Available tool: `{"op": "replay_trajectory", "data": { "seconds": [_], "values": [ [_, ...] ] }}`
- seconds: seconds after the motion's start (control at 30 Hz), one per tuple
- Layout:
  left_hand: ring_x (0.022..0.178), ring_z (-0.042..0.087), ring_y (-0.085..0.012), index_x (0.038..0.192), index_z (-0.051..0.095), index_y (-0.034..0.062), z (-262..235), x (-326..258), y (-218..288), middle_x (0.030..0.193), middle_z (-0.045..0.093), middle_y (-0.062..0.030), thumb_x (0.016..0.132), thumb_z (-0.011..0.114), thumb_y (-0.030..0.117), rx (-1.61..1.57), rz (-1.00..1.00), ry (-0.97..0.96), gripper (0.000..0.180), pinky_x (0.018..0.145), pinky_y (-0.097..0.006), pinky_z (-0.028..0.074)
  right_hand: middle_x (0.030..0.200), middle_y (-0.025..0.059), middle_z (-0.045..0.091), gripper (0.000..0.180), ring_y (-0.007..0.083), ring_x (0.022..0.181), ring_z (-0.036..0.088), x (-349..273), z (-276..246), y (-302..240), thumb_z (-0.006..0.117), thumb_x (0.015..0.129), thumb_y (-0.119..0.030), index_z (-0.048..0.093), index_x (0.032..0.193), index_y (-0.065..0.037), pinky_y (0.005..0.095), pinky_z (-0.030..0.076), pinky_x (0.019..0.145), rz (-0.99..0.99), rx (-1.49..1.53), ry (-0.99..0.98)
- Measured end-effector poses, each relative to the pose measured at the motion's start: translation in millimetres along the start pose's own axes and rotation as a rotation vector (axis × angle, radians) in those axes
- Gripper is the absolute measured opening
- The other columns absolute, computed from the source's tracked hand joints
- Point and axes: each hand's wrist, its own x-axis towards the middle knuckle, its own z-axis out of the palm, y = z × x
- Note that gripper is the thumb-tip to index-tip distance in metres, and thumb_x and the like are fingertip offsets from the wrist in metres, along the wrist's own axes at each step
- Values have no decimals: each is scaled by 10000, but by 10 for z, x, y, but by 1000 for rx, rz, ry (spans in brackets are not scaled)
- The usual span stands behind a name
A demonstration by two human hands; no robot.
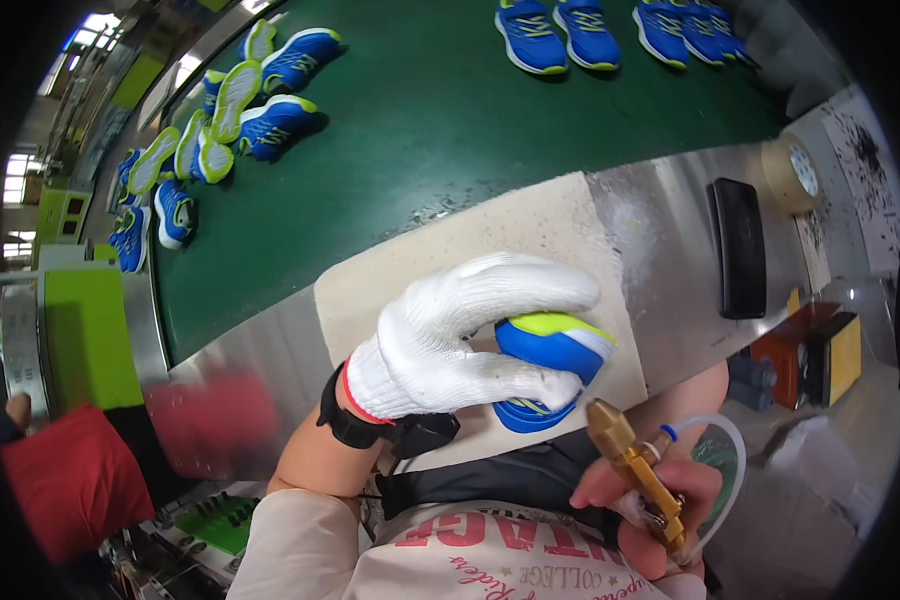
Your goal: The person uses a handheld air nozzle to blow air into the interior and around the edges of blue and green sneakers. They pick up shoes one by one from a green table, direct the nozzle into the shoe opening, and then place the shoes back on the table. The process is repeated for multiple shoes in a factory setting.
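A white knit glove covers my left hand (pixel 460 335), whose fingers and thumb wrap round a blue sneaker (pixel 540 352) with lime-green and white on its sole edge. The sneaker is tilted above a beige mat (pixel 360 285), close to my body; part of it is hidden by the glove. My bare right hand (pixel 660 505) grips a brass spray gun (pixel 630 455) joined to a clear hose. Its nozzle points up toward the sneaker and stands just apart from it.
Several blue sneakers (pixel 270 125) lie in a heap at the far left of the green conveyor belt (pixel 400 110). More sneakers (pixel 530 38) stand in pairs at the far right. On the metal ledge are a black case (pixel 739 248) and a tape roll (pixel 790 172). A red-clothed person (pixel 75 480) is at left.
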Motion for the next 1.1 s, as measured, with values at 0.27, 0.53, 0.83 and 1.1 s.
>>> {"op": "replay_trajectory", "data": {
  "seconds": [0.27,0.53,0.83,1.1],
  "values": [
    [1006,633,-241,1120,653,-11,42,434,5,1095,656,-151,684,839,99,-117,-12,-204,486,889,-353,495,1020,222,613,763,281,872,655,61,-240,31,702,785,-475,356,1273,-1,369,529,758,16,-85,75],
    [954,649,-323,1138,567,-35,95,571,-289,1029,647,-200,697,827,169,-376,-274,-10,551,861,-449,528,958,170,673,812,229,759,669,25,-558,304,729,732,-500,409,1298,-13,310,515,632,-23,-214,102],
    [910,659,-301,1240,479,26,-12,376,-646,1074,627,-184,821,721,399,-663,-352,299,611,797,-420,564,987,168,658,914,241,816,636,-201,-477,630,787,665,-475,411,1390,-65,349,500,709,136,103,113],
    [997,626,-223,1311,458,1,-8,155,-615,1132,614,-146,941,554,430,-458,-458,627,574,894,-355,512,958,177,604,832,148,768,585,-393,-404,520,712,750,-537,335,1315,-57,242,487,626,324,350,281]
  ]
}}
